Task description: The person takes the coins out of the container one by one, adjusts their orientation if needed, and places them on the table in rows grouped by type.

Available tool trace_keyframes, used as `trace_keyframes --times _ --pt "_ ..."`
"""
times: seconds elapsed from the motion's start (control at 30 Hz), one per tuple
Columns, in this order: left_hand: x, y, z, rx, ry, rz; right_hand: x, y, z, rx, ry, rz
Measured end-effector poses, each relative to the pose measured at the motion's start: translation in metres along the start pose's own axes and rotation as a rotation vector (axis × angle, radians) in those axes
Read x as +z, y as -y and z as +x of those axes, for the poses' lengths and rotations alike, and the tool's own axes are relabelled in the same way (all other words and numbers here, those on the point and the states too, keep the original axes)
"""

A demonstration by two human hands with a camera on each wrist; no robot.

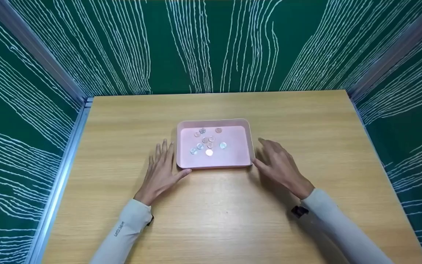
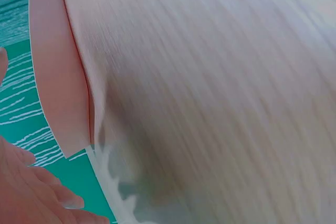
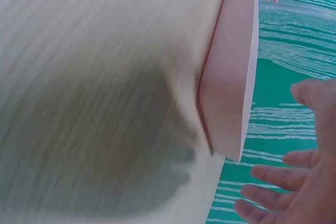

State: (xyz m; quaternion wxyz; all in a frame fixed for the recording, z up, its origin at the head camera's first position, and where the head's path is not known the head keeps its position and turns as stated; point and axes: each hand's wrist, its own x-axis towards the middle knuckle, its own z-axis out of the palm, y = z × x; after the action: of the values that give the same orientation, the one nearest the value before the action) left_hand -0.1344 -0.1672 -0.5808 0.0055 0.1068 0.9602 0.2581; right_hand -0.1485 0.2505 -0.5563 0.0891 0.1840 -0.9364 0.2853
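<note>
A shallow pink tray (image 1: 233,157) sits on the wooden table, with several coins (image 1: 209,152) scattered over its floor, mostly left of centre. Some coins look silvery, others coppery. Beside the tray's left end is my left hand (image 1: 160,178), its fingers stretched out and pointing away from me, the thumb near the front left corner. My right hand (image 1: 278,165) is at the opposite end, fingers extended, its thumb tip close to the front right corner. Both wrist views show the tray's outer wall (image 2: 63,77) with spread fingers near it; neither hand grips anything.
The wooden table (image 1: 211,220) reaches back to green panels (image 1: 218,44) with wavy white lines, which also stand at left and right. A metal frame rail (image 1: 59,176) runs along the left edge. Dark bands (image 1: 299,211) show at the cuffs of the light sleeves.
</note>
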Motion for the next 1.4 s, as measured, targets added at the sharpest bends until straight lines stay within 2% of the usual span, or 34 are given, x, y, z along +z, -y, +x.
trace_keyframes --times 0.2,0.47,0.7,0.93,1.07,1.2,1.4 --pt "0.004 -0.003 0.006 -0.021 0.016 -0.085 0.012 0.009 0.018 -0.069 -0.037 0.050" --pt "0.012 -0.006 0.013 -0.055 -0.006 -0.181 0.026 0.013 0.040 -0.134 -0.058 0.074" --pt "0.022 -0.007 0.016 -0.064 -0.036 -0.280 0.040 0.014 0.050 -0.125 -0.016 0.108" --pt "0.029 -0.003 0.017 -0.048 -0.047 -0.328 0.054 0.016 0.059 -0.063 0.034 0.141" --pt "0.034 0.001 0.016 -0.038 -0.057 -0.327 0.061 0.020 0.068 -0.063 0.089 0.106" --pt "0.041 0.005 0.014 -0.031 -0.077 -0.337 0.069 0.024 0.075 -0.099 0.139 0.051" --pt "0.050 0.001 0.014 -0.031 -0.082 -0.371 0.075 0.027 0.079 -0.101 0.157 0.033"
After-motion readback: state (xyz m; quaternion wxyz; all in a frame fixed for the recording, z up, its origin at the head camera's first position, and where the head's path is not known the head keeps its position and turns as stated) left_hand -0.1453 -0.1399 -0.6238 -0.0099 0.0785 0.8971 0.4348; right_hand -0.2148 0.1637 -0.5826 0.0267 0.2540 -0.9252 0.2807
